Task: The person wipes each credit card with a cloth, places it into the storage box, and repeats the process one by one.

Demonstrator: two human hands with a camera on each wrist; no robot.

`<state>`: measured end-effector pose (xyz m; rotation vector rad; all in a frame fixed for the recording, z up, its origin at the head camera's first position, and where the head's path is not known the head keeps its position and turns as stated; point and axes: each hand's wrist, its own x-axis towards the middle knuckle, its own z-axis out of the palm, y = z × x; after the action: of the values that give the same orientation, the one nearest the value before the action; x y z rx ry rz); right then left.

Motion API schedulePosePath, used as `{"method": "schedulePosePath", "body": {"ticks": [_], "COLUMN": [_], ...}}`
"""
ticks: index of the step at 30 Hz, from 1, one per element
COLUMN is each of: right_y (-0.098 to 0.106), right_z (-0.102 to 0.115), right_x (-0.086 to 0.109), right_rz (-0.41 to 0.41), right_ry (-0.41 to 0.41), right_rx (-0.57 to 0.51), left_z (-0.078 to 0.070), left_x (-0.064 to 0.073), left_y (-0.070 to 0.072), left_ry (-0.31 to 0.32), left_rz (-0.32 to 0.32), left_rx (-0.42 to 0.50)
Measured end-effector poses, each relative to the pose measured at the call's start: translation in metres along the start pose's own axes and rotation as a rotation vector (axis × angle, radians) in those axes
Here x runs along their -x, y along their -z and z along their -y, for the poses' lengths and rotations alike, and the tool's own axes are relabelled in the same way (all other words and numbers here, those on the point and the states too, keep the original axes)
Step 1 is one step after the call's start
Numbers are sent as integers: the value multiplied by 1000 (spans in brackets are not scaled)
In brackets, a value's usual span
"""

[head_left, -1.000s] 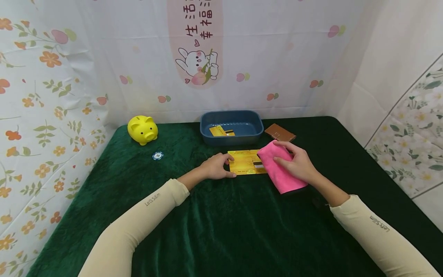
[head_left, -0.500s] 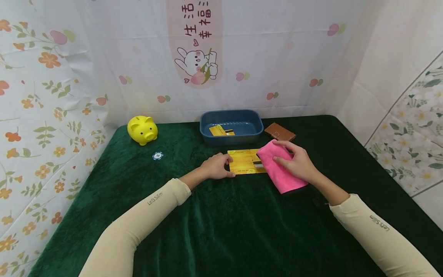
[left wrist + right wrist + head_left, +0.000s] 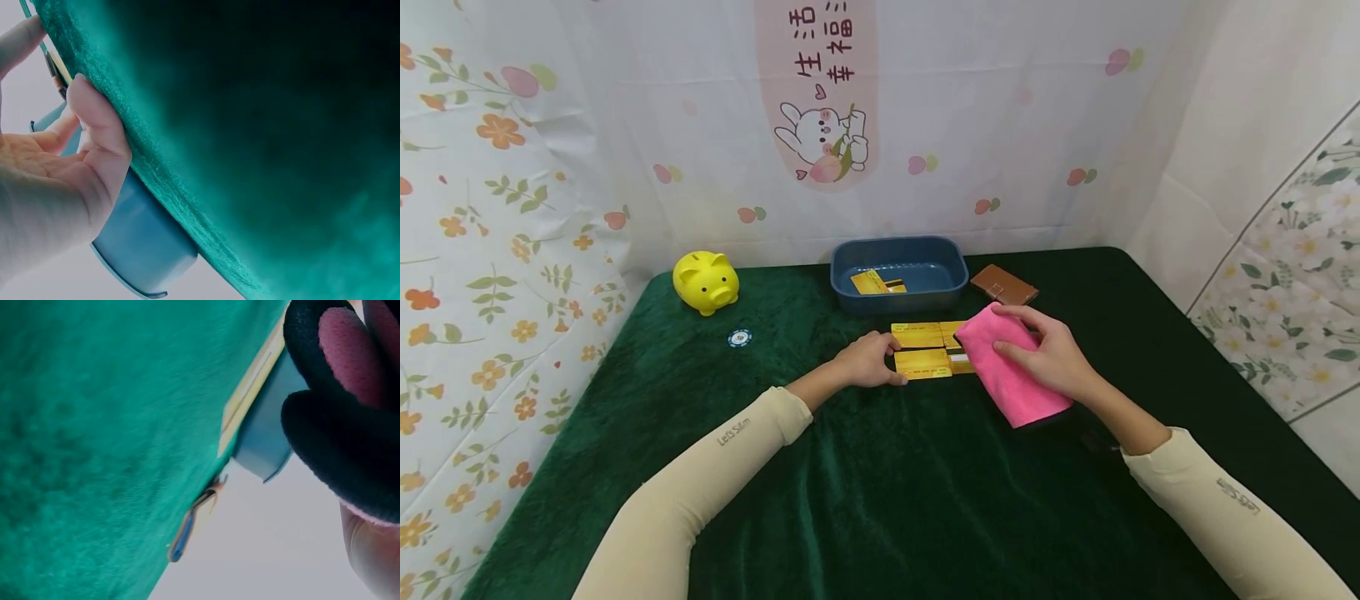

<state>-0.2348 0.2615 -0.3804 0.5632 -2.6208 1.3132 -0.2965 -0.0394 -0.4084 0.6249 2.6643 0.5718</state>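
Yellow bank-card pieces (image 3: 922, 364), several of them, lie flat on the table in a two-by-two layout, with a thin dark gap between the rows. My left hand (image 3: 868, 360) rests at their left edge. Its fingertips touch the upper piece (image 3: 917, 335) and its thumb is at the lower left corner; in the left wrist view the left hand (image 3: 69, 156) is low beside the cloth surface. My right hand (image 3: 1051, 354) grips a folded pink cloth (image 3: 1003, 367) with black trim, which covers the right part of the pieces. The pink-and-black cloth (image 3: 350, 362) fills the right side of the right wrist view.
Behind the pieces stands a blue tray (image 3: 898, 304) with more yellow card pieces (image 3: 871, 282) inside. A brown wallet (image 3: 1006, 285) lies right of the tray. At the left are a yellow piggy bank (image 3: 706, 283) and a poker chip (image 3: 740, 338). Green velvet (image 3: 880, 500) covers the table.
The yellow pieces, which sat together as one card, now show a gap between upper and lower rows. My right hand and the cloth have shifted very slightly; my left hand stays at the edge.
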Motion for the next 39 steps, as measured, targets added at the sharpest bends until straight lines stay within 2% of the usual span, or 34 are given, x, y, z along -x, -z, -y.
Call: {"method": "schedulePosePath", "body": {"ticks": [7,11,17,23,28,33,36,39], "right_y": [-3,-5,-7,-8,-10,-12,-13,-12], "right_z": [16,23,29,36,43,48,51,55], "right_x": [9,11,14,18,19,18,17,17], "right_rz": [26,33,31,-1,4,24,44,44], "right_ry": [-18,-6,19,50,2,-68,-111,-144], "right_rx": [-48,-67,-95,-174,-242,-284,-298,-298], "left_z": [1,3,5,3,1,7,10,9], "left_x": [1,2,2,5,11,22,29,34], "left_y": [1,3,7,9,12,17,22,26], "left_ry": [-13,-42,-56,-60,-41,-21,-25,-39], "left_rz": [12,-6,-21,-35,-60,-81,-99,-112], "left_rx": [12,70,257,448,599,788,859,890]}}
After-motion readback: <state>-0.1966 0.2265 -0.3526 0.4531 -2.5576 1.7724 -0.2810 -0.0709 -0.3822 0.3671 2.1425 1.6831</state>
